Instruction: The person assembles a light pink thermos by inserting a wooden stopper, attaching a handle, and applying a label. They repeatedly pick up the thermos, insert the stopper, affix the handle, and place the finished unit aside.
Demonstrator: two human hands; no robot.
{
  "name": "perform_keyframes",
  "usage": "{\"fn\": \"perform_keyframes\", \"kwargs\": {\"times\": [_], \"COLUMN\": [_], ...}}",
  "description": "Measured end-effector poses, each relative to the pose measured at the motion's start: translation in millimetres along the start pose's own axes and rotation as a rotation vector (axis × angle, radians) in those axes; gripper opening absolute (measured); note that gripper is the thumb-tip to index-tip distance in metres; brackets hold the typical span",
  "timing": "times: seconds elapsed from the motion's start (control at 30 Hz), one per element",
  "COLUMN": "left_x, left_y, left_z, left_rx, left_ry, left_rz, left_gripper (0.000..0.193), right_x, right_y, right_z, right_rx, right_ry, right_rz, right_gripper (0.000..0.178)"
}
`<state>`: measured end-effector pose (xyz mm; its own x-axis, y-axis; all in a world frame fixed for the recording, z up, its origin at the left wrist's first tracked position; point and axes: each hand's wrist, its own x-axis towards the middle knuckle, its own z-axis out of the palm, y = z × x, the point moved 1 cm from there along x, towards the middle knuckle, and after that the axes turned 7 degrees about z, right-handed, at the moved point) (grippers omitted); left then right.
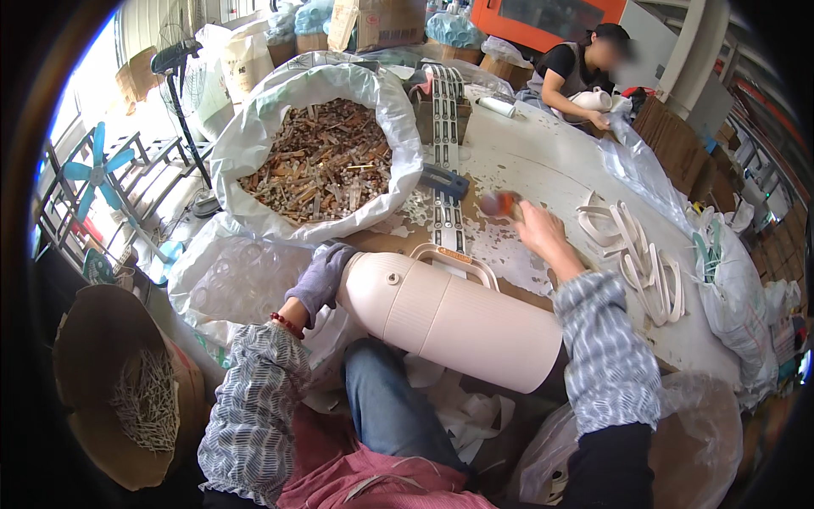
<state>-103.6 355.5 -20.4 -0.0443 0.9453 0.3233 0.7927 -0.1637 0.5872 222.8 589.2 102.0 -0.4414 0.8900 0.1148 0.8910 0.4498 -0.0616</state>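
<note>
A pale pink thermos jug body (475, 318) lies on its side across the front of the table, over my knees. Its rounded end points left, and a looped handle (462, 260) stands along its far side. My left hand (326, 276), in a grey-purple glove, grips the rounded end. My bare right hand (543, 229) is raised over the table beyond the jug, apart from it. Its fingers are closed around a short tool with a rounded reddish-brown head (500, 204), blurred and mallet-like. The tool's handle is mostly hidden by the hand.
Behind the jug stands a white sack (398, 182) of brown and clear plastic bits. Clear round parts (246, 276) fill a bag at left. A slotted metal strip (447, 127) crosses the table. Cream straps (644, 263) lie right. A person (577, 76) works at the far side.
</note>
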Motion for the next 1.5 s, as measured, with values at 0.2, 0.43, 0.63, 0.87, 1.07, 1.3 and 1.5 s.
{"fn": "perform_keyframes", "kwargs": {"times": [0.2,0.43,0.63,0.87,1.07,1.3,1.5], "left_x": [5,10,-25,-48,-79,-107,-154], "left_y": [14,-60,17,49,58,44,-2], "left_z": [-4,7,-73,-92,-104,-104,-111], "left_rx": [-0.006,0.156,-0.234,0.388,0.334,-0.127,-0.712], "left_ry": [-0.059,-0.046,-0.224,-0.765,-0.571,0.162,0.578], "left_rz": [0.003,0.173,0.108,0.091,-0.097,-0.415,-0.555], "left_gripper": [0.033,0.059,0.044,0.043,0.046,0.050,0.054], "right_x": [-57,-29,-275,-520,-555,-545,-432], "right_y": [-35,33,138,334,321,312,180], "right_z": [0,-4,22,222,314,228,-25], "right_rx": [0.275,0.230,0.778,0.401,0.379,0.364,0.302], "right_ry": [-0.040,0.380,1.057,0.462,-0.321,-0.284,0.825], "right_rz": [-0.348,-0.233,0.144,1.416,1.447,1.280,0.391], "right_gripper": [0.050,0.039,0.009,0.019,0.042,0.037,0.053]}}
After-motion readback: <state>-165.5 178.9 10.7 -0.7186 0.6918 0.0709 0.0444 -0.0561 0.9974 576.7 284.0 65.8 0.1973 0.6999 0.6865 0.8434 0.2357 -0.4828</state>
